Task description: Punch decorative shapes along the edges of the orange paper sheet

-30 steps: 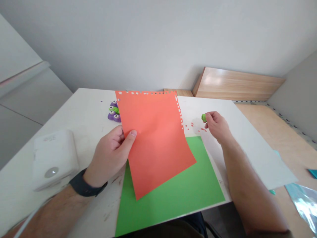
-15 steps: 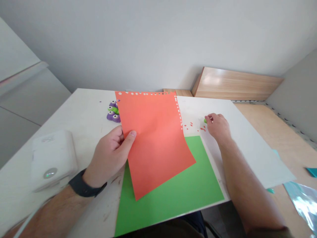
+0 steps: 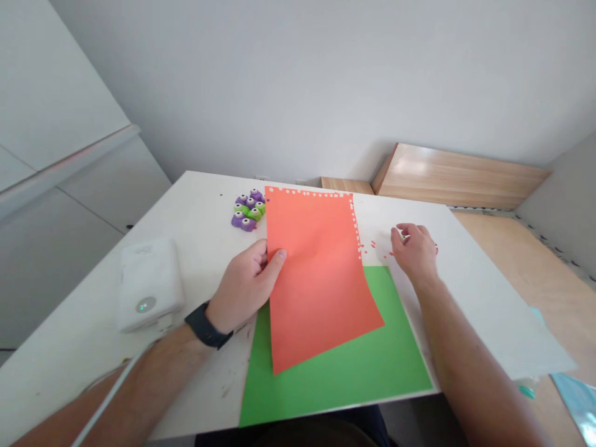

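Note:
My left hand, with a dark watch band on its wrist, is closed on the left edge of an orange sheet of paper, thumb in front. Rows of small punched shapes, some of them stars, run along the sheet's top and right edges. Its lower part hangs over a green sheet lying at the table's front. Right of the paper, my right hand is curled low at the tabletop around a small green paper punch, mostly hidden by the fingers. Small orange cut-outs lie beside it.
Several purple and green paper punches with round, eye-like tops stand in a cluster behind the orange sheet's left edge. A white device with a cable sits on the left of the white table. Wooden boards stand behind at the right.
The view has shifted left, so more of the punch cluster shows. My left hand still holds the orange sheet. The green punch has gone from my right fingertips to deeper under the hand.

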Tool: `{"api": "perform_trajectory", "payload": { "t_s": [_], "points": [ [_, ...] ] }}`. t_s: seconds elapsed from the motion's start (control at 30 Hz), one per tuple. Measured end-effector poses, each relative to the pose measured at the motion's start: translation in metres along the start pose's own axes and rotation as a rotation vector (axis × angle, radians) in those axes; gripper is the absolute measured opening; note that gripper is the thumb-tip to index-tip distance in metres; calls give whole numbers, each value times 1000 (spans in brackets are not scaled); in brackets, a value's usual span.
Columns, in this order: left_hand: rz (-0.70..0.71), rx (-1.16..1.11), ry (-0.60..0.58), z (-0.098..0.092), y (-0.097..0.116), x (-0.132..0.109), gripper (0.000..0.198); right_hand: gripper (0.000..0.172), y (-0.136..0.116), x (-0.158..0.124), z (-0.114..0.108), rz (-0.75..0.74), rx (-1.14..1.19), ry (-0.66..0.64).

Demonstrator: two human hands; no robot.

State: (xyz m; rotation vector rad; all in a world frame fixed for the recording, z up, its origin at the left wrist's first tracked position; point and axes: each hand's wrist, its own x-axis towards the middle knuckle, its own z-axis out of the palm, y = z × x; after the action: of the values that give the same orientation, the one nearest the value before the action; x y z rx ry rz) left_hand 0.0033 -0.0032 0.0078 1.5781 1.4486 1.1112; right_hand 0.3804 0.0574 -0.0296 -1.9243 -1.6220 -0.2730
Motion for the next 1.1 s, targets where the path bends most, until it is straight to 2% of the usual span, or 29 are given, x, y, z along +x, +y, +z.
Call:
{"api": "perform_trajectory", "payload": {
  "t_s": [0.1, 0.2, 0.27, 0.37, 0.43, 0.53, 0.63, 0.73, 0.87, 0.97, 1.1],
  "points": [
    [26, 74, -62, -1, -4, 0, 25, 36, -21, -1, 0, -9, 113, 10],
    [31, 125, -81, -1, -5, -1, 24, 33, -59, -2, -8, -74, 229, 13],
    [25, 150, -87, 0, -6, -1, 24, 31, -94, -4, -18, -200, 294, -24],
    [23, 159, -111, 2, -8, -1, 23, 32, -152, -6, -32, -472, 343, -143],
    [24, 154, -122, 2, -9, -1, 22, 31, -188, -2, -34, -592, 333, -198],
    [24, 159, -137, 3, -10, -1, 22, 30, -232, 14, -19, -660, 249, -289],
    [19, 180, -148, 2, -10, -1, 23, 33, -264, 35, 12, -629, 133, -396],
    [14, 188, -150, 2, -11, 0, 23, 35, -282, 49, 47, -538, -1, -542],
    [11, 199, -157, 3, -13, 0, 27, 36, -290, 53, 80, -482, -49, -588],
    [14, 207, -163, 4, -16, 0, 30, 30, -291, 52, 93, -453, -46, -590],
    [16, 219, -163, 4, -16, 0, 29, 25, -288, 55, 92, -440, -6, -550]
  ]
}}
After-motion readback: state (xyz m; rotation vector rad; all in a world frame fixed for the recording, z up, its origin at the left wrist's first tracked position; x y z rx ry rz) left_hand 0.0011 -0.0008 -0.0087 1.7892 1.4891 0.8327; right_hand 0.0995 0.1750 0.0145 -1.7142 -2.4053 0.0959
